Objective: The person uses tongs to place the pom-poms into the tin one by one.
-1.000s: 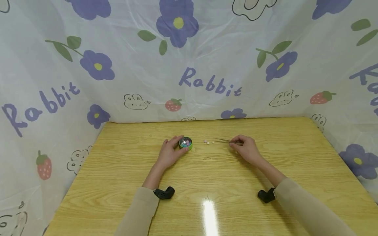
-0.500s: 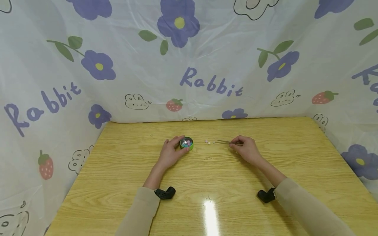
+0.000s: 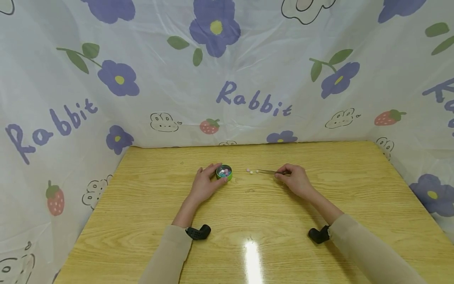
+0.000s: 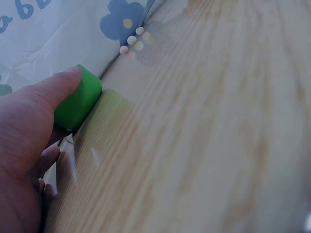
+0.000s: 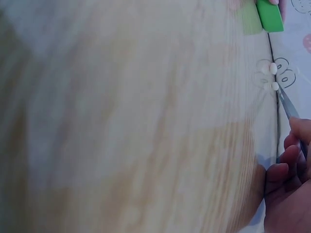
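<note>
My left hand [image 3: 205, 185] holds a small round green tin [image 3: 229, 177] on the table, thumb on the near side and fingers on the far side. Inside the tin lie several pink and blue beads [image 3: 226, 172]. To its right, a pink bead [image 3: 248, 170] and a white bead [image 3: 251, 172] rest on the tabletop. Metal tweezers [image 5: 287, 103] are pinched in my right hand [image 3: 296, 181], pointing left. Their tips are close together, right at another white bead [image 5: 275, 86]. The left wrist view shows the green tin wall [image 4: 80, 99] under my thumb.
The wood-grain table [image 3: 227, 213] ends at the back against a white curtain [image 3: 159, 90] printed with flowers, strawberries and "Rabbit". The curtain also runs along both sides. A black wrist camera [image 3: 198, 232] sits on my left wrist, another [image 3: 319, 235] on the right.
The tweezers' tips were spread apart and have come together at the rightmost white bead. My right hand has shifted very slightly left. My left hand stays on the tin.
</note>
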